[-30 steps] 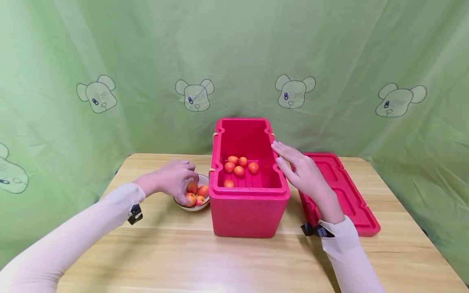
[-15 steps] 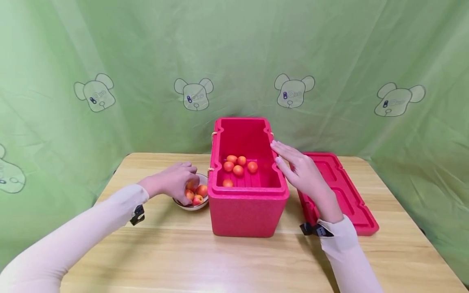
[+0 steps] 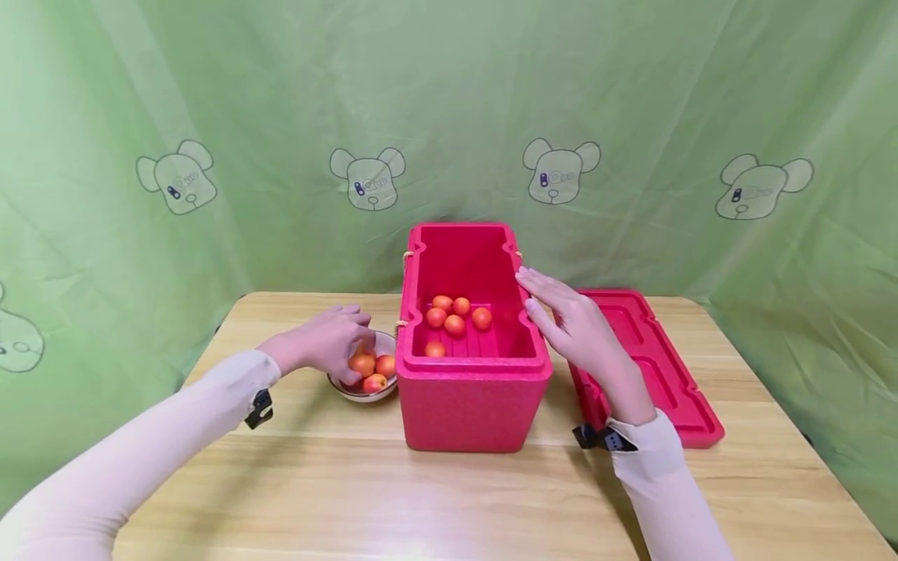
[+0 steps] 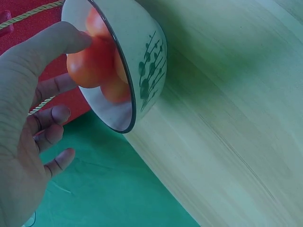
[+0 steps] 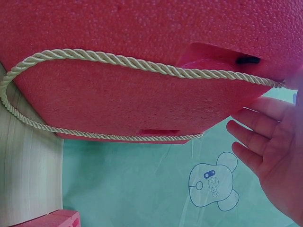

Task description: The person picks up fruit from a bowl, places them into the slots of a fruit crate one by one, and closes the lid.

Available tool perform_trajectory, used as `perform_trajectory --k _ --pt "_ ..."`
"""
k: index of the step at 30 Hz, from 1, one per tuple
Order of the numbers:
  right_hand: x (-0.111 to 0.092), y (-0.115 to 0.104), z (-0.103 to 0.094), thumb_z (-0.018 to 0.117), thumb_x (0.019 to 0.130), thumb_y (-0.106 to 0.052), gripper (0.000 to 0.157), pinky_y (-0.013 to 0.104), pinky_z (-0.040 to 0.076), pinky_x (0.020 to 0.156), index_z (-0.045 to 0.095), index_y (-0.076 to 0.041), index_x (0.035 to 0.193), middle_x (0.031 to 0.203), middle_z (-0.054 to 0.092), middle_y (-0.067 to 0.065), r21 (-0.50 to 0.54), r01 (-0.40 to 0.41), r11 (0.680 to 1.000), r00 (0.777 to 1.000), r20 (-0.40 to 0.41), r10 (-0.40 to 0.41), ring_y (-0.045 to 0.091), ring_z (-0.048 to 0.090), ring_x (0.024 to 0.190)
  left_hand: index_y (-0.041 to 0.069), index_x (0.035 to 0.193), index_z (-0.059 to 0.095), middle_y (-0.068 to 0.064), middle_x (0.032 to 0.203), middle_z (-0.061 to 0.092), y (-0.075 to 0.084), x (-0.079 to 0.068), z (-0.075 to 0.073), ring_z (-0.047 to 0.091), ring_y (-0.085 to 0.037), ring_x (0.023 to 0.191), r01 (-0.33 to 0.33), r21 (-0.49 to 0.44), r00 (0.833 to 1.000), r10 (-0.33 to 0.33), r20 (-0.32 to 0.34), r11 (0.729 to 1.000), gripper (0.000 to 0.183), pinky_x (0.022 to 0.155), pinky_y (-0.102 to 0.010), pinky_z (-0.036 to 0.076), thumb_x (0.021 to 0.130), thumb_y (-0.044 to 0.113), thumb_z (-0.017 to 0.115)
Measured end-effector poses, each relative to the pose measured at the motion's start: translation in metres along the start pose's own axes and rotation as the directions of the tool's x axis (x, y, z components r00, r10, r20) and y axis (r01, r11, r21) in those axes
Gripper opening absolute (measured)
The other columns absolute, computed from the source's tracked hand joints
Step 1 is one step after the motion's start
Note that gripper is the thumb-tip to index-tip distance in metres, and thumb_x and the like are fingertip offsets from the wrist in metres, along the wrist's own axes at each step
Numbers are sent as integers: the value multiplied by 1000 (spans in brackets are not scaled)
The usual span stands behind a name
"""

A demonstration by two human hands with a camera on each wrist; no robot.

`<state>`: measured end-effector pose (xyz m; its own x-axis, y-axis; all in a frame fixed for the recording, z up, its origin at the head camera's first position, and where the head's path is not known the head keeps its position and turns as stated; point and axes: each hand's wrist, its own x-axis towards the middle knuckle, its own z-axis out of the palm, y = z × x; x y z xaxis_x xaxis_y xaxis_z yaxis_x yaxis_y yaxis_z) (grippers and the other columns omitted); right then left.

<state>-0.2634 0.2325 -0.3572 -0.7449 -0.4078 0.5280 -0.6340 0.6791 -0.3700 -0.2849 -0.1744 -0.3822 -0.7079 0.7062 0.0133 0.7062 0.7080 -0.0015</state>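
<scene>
My left hand (image 3: 326, 340) reaches into a white enamel bowl (image 3: 363, 398) at the left side of a red foam box (image 3: 473, 413). Its thumb and index finger pinch a small red-orange fruit (image 4: 90, 66) at the bowl's mouth, while the other fingers curl loosely without holding anything. More such fruits (image 3: 375, 382) lie in the bowl, some partly behind the hand. My right hand (image 3: 578, 323) rests with straight fingers on the box's right rim. Inside the box several of the same fruits (image 3: 454, 326) sit on the floor, towards the near end.
A red lid (image 3: 655, 354) lies on the wooden table (image 3: 316, 491) to the right of the box, partly under the right forearm. A twisted rope handle (image 5: 113, 59) hangs at the box's side. Green curtain (image 3: 449, 101) closes off the back and sides.
The left thumb and fingers have closed in on one fruit, and it has risen slightly among the others in the bowl. My right hand stays on the rim.
</scene>
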Motion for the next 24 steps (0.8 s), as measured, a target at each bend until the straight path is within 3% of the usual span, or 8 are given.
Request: perform_trajectory --k 13,24 --pt "0 -1 0 60 100 -31 54 52 47 108 48 -23 153 158 48 0 0 17 1000 1000 -10 -17 23 45 147 14 105 74 -1 96 60 2 6 -2 48 -18 95 -3 11 1000 3 -7 1000 50 79 -36 43 62 34 88" --pt "0 -2 -1 61 100 -29 54 52 47 109 49 -21 152 157 48 2 -10 30 1000 999 -12 -30 24 45 146 17 93 74 -1 94 60 1 8 0 47 -17 93 -10 20 1000 10 13 1000 37 77 -34 41 62 33 88"
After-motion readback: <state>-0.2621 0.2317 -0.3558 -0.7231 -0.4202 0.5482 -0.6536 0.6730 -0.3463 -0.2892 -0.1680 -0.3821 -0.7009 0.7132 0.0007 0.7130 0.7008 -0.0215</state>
